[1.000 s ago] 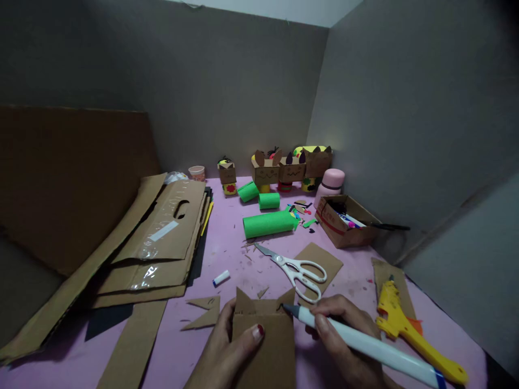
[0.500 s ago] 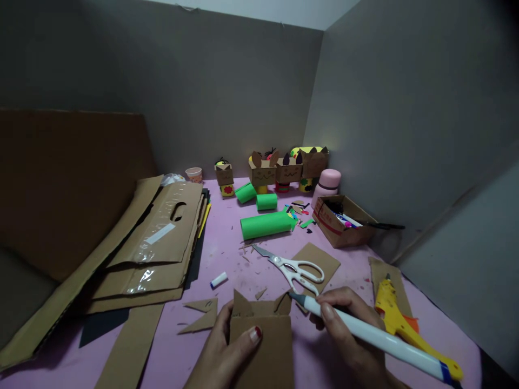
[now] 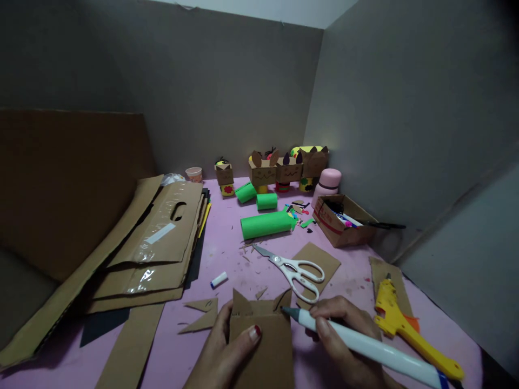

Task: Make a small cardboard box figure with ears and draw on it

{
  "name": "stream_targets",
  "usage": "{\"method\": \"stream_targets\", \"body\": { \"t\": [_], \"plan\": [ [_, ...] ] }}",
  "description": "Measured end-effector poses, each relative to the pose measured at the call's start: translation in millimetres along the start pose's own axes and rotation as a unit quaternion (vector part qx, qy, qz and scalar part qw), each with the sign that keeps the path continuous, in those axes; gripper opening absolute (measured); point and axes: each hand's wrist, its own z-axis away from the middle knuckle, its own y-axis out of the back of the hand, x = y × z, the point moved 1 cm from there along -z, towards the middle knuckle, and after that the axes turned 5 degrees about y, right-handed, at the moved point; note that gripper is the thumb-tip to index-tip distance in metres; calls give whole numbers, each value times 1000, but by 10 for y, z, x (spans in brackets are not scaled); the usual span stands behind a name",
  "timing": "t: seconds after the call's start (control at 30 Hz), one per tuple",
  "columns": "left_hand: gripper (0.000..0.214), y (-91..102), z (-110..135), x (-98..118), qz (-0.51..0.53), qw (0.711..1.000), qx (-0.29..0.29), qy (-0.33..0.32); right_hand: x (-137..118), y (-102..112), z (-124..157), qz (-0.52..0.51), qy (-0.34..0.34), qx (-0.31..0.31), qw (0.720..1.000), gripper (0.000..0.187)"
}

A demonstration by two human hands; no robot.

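My left hand (image 3: 227, 346) grips a brown cardboard box (image 3: 270, 356) by its left side, thumb lying across the front. Two pointed ear shapes rise from its top edge; dark marker lines show on the right ear (image 3: 283, 301). In my right hand (image 3: 344, 335) is a white marker (image 3: 377, 348) with blue at its back end. Its grey tip is at the base of the right ear. A marker cap (image 3: 219, 279) lies on the table beyond the box. Left of the box is a notched cardboard scrap (image 3: 203, 315). White-handled scissors (image 3: 292, 267) lie partly opened beyond my right hand.
Flattened cardboard (image 3: 158, 237) is stacked at the left. A yellow glue gun (image 3: 405, 324) rests at the right, near an open box of pens (image 3: 344, 227). Green paper tubes (image 3: 267, 224), a pink bottle (image 3: 327, 182) and several cardboard animal figures (image 3: 263, 173) stand farther back.
The marker tip has moved down and slightly left, from the right ear's upper right edge to its base. My left hand and the box have hardly moved.
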Motion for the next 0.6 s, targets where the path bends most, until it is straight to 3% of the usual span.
{"method": "stream_targets", "body": {
  "t": [0.3, 0.6],
  "plan": [
    [89, -40, 9, 6, 21, 1000, 20, -10, -25, -20, -24, 39, 28, -32, 998, 13],
    [80, -106, 101, 96, 24, 1000, 9, 10, 24, 19, -65, 44, 2, 11, 999, 17]
  ]
}}
